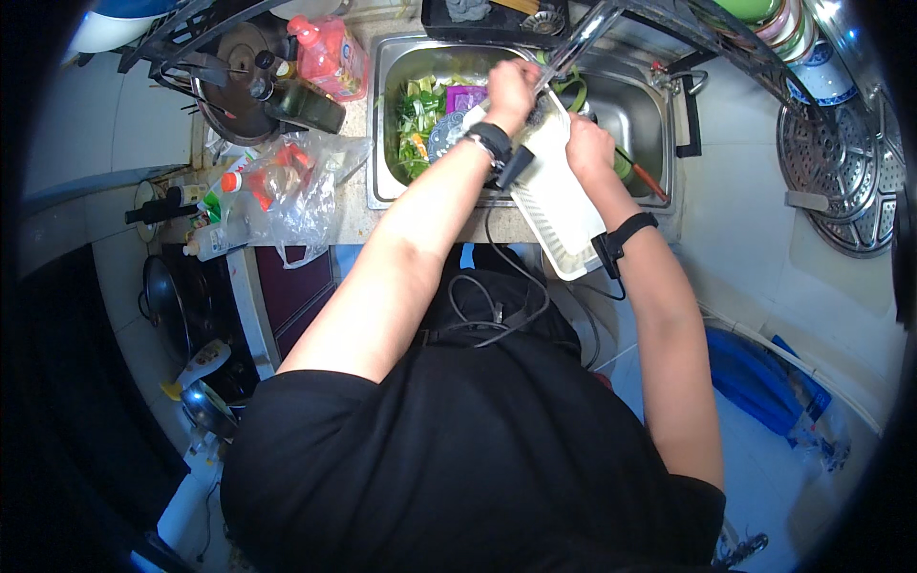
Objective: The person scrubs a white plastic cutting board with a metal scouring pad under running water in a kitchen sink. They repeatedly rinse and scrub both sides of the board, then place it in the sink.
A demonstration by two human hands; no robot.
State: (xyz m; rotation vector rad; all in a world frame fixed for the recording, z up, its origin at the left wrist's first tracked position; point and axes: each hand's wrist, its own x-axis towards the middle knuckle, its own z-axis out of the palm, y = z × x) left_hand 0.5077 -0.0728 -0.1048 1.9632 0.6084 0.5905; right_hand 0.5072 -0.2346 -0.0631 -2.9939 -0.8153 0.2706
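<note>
A long off-white plastic basket (564, 205) with slotted sides slants over the sink's divider, its near end past the front rim. My right hand (589, 145) is closed on its right edge. At the basket's far end, beside the faucet (585, 40), my left hand (513, 91) is closed, and what its fingers hold is hidden. A dark grey patch shows just beside them. The left basin holds green leafy scraps (417, 107), a purple object (465, 97) and a patterned blue-grey dish (443, 136). In the right basin lies something with a reddish-brown handle (646, 178).
Left of the metal sink (376, 124) stand a pink jug (328, 59), a dark bottle (308, 107) and a clear plastic bag (310, 196). Black racks overhang both sides. Steamer plates (831, 167) hang on the right wall. A blue bag (764, 382) lies low at the right.
</note>
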